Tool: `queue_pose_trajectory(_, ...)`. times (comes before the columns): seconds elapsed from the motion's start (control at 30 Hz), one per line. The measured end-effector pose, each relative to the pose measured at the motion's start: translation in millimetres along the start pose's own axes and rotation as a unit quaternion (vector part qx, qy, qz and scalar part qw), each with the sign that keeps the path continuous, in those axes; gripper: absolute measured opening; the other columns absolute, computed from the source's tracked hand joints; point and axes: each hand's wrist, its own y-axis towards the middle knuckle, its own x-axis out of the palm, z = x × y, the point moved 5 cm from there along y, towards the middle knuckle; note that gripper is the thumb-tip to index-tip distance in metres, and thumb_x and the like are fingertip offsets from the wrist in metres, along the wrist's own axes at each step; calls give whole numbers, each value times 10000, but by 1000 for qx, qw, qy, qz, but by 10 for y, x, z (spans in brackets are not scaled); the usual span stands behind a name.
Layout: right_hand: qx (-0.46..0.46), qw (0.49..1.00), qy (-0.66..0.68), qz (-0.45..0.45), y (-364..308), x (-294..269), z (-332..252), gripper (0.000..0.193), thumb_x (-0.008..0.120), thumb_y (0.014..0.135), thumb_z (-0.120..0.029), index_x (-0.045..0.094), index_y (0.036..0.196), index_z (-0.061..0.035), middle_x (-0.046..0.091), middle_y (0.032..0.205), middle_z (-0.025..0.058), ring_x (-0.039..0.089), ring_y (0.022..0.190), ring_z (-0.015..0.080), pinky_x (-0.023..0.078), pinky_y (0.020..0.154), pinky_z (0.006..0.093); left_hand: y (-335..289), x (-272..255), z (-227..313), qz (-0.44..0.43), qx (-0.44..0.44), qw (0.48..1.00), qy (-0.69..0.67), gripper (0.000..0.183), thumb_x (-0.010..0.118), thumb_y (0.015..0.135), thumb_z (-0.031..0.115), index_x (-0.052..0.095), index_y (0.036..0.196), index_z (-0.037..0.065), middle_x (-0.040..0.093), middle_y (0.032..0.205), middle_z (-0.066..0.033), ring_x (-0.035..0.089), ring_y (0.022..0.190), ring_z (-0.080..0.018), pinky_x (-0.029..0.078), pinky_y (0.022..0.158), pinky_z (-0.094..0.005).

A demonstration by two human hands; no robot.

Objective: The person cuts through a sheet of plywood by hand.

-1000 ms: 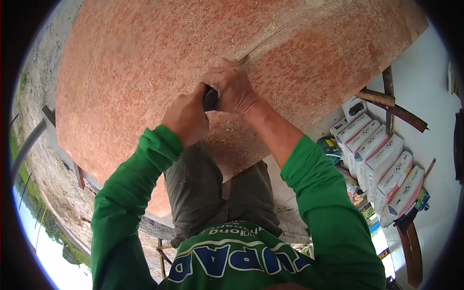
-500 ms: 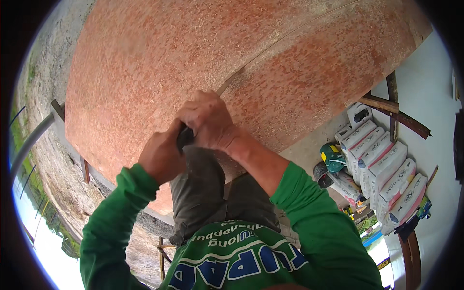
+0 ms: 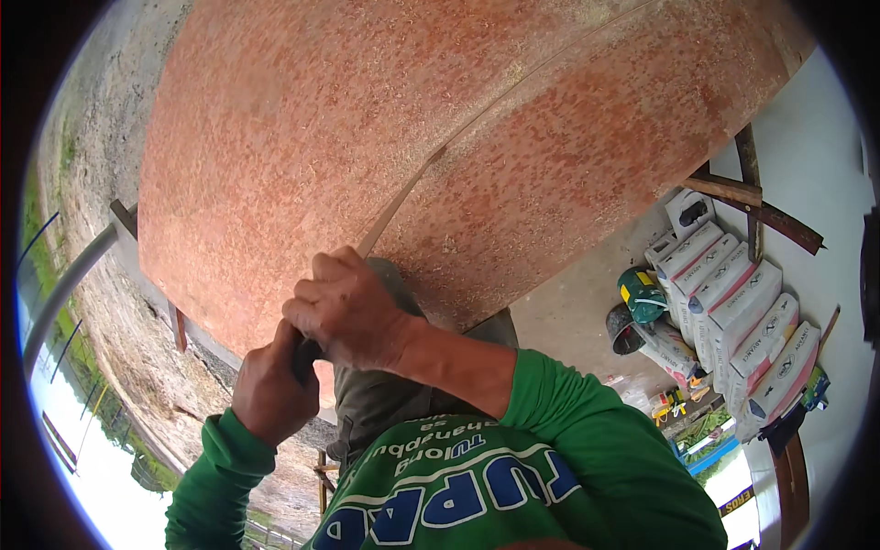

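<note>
Both my hands grip what looks like a handsaw [image 3: 401, 201], its narrow brownish blade running up and to the right from my knuckles. My left hand [image 3: 275, 390] is closed around the dark handle [image 3: 305, 356]. Just ahead of it, my right hand [image 3: 346, 312] is closed too, its fingers curled over the tool and hiding where handle meets blade. The blade reaches a large red-orange mottled board [image 3: 275, 137], where a thin line continues toward the far right edge. Pale sawdust flecks the board, thickest along that line. My trouser leg [image 3: 367, 394] is against the near edge.
Several white sacks [image 3: 747, 312] are stacked on the right, with a green bucket [image 3: 642, 295] and a dark bucket [image 3: 625, 330] beside them. Wooden supports [image 3: 747, 197] stick out past the board's right edge. A curved grey pipe [image 3: 69, 289] stands on the left, above rough ground.
Both hands have drawn back toward my body and to the left with the handsaw. More of its blade shows above the board. The view has shifted slightly.
</note>
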Motion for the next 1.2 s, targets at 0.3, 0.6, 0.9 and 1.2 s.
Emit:
queue_pose_trajectory(0.3, 21, 996, -62, -59, 14, -182, 988, 285, 718, 477, -300, 579, 676, -151, 566, 659, 18, 541, 751, 229, 401, 703, 352, 978, 360, 115, 13, 63, 998, -4, 401, 521, 656, -20, 455, 1050, 18, 595, 738, -236, 575, 726, -424, 470, 601, -454)
queue_pose_trajectory(0.6, 24, 998, -47, -45, 18, -14, 454, 128, 639, 576, -214, 558, 639, -136, 541, 654, -13, 514, 711, 182, 392, 689, 325, 498, 174, -49, -2, 39, 999, -10, 358, 523, 708, 27, 451, 1058, 2, 575, 663, -247, 575, 618, -418, 473, 555, -472)
queue_pose_trajectory(0.9, 58, 987, -92, -116, 2, -41, 682, 168, 650, 608, -284, 609, 701, -151, 610, 735, -5, 542, 820, 200, 362, 756, 361, 708, 284, 14, 5, 53, 999, -1, 366, 543, 697, 26, 447, 1050, 23, 602, 721, -226, 584, 687, -412, 478, 591, -463)
queue_pose_trajectory(1.2, 64, 989, -103, -87, 34, -28, 902, 186, 689, 562, -278, 581, 667, -169, 573, 678, -49, 524, 775, 157, 388, 747, 338, 940, 330, -21, -12, 54, 998, 24, 411, 511, 668, 13, 462, 1076, 9, 618, 772, -202, 600, 715, -382, 486, 601, -426)
